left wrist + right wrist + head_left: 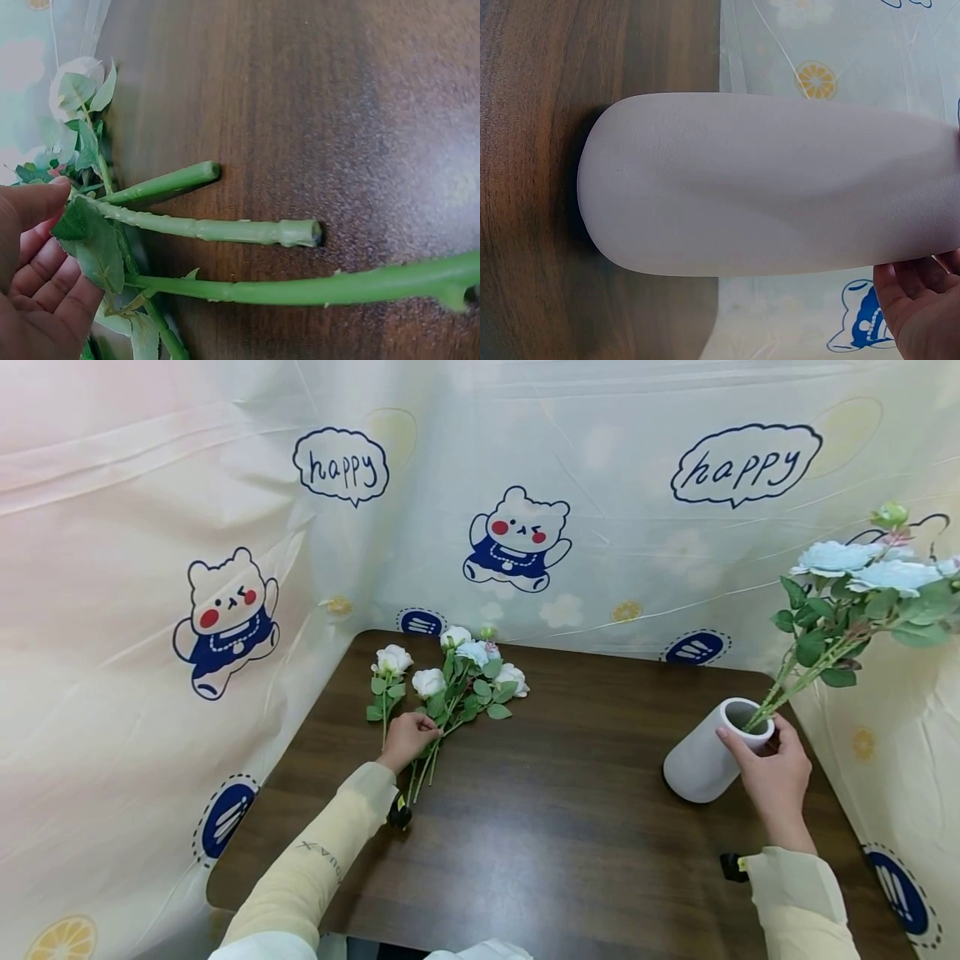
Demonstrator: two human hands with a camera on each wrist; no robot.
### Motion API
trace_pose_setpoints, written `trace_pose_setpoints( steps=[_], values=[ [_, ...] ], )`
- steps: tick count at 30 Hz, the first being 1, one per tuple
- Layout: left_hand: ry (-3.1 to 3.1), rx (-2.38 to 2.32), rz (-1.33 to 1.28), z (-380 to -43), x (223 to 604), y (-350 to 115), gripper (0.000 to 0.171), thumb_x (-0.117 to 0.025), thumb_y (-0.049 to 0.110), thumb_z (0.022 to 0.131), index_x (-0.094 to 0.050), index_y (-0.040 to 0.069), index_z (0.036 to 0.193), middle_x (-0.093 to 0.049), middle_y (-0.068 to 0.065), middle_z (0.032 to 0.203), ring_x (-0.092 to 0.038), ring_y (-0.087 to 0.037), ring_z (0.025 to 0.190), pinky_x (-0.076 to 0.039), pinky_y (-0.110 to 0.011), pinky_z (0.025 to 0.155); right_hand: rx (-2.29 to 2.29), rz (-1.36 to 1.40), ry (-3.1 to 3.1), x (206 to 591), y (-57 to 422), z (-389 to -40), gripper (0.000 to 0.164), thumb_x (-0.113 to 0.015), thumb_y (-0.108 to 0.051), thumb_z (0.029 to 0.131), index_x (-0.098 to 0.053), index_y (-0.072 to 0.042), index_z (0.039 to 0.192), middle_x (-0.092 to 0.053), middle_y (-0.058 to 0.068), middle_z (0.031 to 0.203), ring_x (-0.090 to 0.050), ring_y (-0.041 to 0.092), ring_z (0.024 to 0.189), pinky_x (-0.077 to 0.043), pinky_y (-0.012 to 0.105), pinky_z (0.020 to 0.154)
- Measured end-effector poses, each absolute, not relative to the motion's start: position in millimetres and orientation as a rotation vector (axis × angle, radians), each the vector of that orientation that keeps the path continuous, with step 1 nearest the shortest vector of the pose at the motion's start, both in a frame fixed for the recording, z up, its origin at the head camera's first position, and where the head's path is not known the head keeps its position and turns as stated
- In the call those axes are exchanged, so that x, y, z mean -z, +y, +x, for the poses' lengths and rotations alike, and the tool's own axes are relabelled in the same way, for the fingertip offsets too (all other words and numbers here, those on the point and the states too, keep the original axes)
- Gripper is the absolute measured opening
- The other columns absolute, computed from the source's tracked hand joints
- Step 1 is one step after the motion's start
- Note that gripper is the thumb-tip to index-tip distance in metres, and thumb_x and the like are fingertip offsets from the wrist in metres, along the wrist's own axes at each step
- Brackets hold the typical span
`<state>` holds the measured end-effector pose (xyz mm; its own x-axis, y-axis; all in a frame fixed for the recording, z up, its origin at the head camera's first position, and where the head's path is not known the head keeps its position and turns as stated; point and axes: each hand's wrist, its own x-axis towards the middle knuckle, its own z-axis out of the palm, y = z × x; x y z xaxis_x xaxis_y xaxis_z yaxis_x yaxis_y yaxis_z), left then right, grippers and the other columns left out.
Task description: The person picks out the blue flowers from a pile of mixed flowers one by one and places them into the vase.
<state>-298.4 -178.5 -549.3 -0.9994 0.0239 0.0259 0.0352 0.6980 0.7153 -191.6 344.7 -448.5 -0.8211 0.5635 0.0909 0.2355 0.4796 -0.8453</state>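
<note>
My left hand [408,739] pinches a green flower stem [210,229] between thumb and fingertips, at the left of the table. Several white and pale-blue flowers [474,652] lie there with leafy stems, their cut ends pointing towards me. A single white flower [392,660] lies left of that bunch. On the right, my right hand [776,772] grips a white vase [701,760] near its rim, thumb on the near side. The vase stands on the table, and pale-blue flowers [870,568] lean out of it to the right. In the right wrist view, the vase wall [765,184] hides part of the hand.
A dark brown wooden table [555,827] lies under everything. Behind and beside it hangs a pale curtain [600,552] printed with bears and "happy" bubbles. The vase stands near the table's right edge, the loose flowers near its far left corner.
</note>
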Motion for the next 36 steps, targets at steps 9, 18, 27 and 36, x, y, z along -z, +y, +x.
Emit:
trace_pose_setpoints(
  steps=[9,18,27,36],
  values=[
    [-2.883,1.125,-0.097,-297.6,548.6,-174.1,0.011,-0.079,0.015,0.083,-0.072,0.007,0.079,-0.068,-0.003,0.076,-0.062,-0.019,0.069,-0.052,-0.038,0.066,-1.276,-0.669,-2.383,448.4,344.2,-190.9,0.077,-0.073,-0.043,0.085,-0.04,-0.012,0.148,-0.049,0.012,0.14,-0.047,0.027,0.12,-0.043,0.043,0.102],
    [-2.919,1.068,-0.096,-300.9,548.6,-171.1,0.013,-0.08,0.018,0.082,-0.075,0.008,0.076,-0.069,-0.001,0.075,-0.06,-0.017,0.064,-0.053,-0.037,0.063,-1.278,-0.665,-2.383,448.2,343.5,-190.6,0.077,-0.073,-0.043,0.085,-0.04,-0.013,0.148,-0.049,0.012,0.14,-0.047,0.027,0.12,-0.043,0.044,0.101],
    [-2.974,1.151,-0.074,-304.2,544.6,-171.4,0.018,-0.077,0.016,0.085,-0.074,0.005,0.07,-0.065,-0.001,0.065,-0.052,-0.016,0.056,-0.045,-0.031,0.058,-1.284,-0.675,-2.384,448.8,345.2,-189.9,0.08,-0.073,-0.044,0.085,-0.037,-0.013,0.15,-0.047,0.012,0.143,-0.046,0.028,0.122,-0.042,0.046,0.102],
    [-2.98,1.271,-0.048,-309.4,547.2,-174.6,0.027,-0.072,0.011,0.088,-0.067,0.003,0.062,-0.066,-0.003,0.064,-0.043,-0.014,0.046,-0.036,-0.028,0.05,-1.278,-0.669,-2.382,448.9,345.0,-190.3,0.079,-0.073,-0.044,0.085,-0.038,-0.013,0.149,-0.048,0.012,0.141,-0.047,0.028,0.121,-0.042,0.044,0.102]
  ],
)
